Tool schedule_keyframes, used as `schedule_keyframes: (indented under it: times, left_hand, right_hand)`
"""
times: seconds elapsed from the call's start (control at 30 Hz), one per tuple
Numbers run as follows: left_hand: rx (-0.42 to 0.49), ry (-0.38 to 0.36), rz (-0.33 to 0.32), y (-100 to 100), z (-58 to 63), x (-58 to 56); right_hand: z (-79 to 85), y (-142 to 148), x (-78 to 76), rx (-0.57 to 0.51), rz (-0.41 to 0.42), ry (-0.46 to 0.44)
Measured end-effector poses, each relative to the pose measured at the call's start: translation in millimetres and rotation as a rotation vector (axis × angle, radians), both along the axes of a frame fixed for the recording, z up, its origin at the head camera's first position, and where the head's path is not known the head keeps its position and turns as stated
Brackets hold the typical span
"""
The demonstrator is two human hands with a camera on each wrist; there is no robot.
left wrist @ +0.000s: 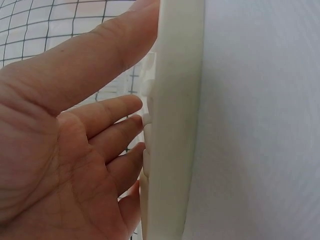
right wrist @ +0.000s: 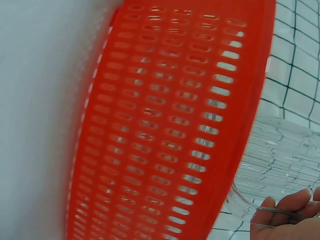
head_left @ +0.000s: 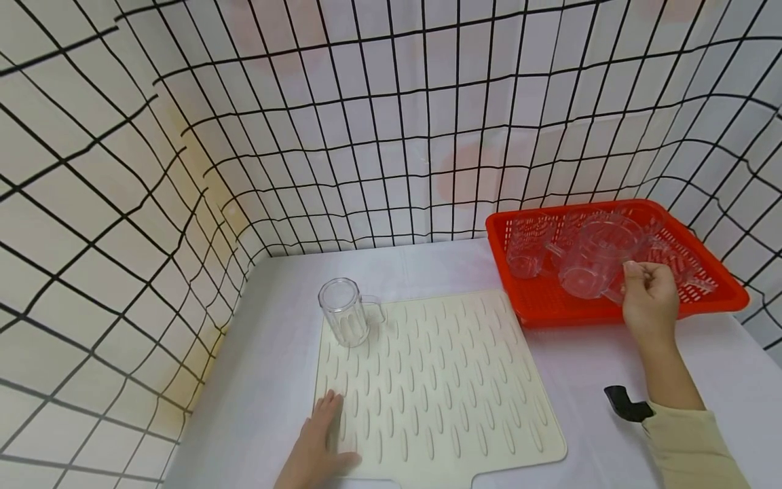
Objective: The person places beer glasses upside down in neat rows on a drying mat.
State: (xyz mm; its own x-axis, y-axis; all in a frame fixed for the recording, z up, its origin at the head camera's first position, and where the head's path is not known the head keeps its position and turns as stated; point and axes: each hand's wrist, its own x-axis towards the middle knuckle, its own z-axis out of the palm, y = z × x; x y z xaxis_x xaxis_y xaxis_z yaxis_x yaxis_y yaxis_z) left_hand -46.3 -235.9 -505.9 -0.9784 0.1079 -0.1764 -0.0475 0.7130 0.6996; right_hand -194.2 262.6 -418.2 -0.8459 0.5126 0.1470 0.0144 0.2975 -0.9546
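Note:
My right hand (head_left: 651,299) grips a clear glass mug (head_left: 595,258) by its handle, over the red plastic basket (head_left: 565,314). In the right wrist view the ribbed mug (right wrist: 280,160) shows beyond the basket's rim, with the fingers (right wrist: 287,212) curled at its handle. My left hand (head_left: 318,441) rests at the near left edge of the cream draining mat (head_left: 440,380), its fingers extended. The left wrist view has that palm (left wrist: 65,170) beside the mat's edge (left wrist: 175,120). Another glass mug (head_left: 347,316) stands upright on the mat's far left corner, handle to the right.
More clear glassware (head_left: 527,248) sits in the basket, partly hidden by the held mug. Black-grid panels (head_left: 397,136) wall the white table (head_left: 263,339) at the back and both sides. A black strap piece (head_left: 628,405) juts from the right sleeve.

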Motion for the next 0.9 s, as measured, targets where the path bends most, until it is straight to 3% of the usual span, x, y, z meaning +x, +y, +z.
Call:
schedule_keyframes:
  times: [0.63, 0.9]
  left_hand:
    - [-0.009, -0.004, 0.005, 0.9, 1.0, 0.8]
    - [-0.014, -0.001, 0.004, 0.3, 0.7, 0.8]
  right_hand:
    - [27.6, -20.8, 24.4, 0.021, 0.183, 0.035]
    - [30.9, -37.2, 33.0, 0.056, 0.24, 0.05]
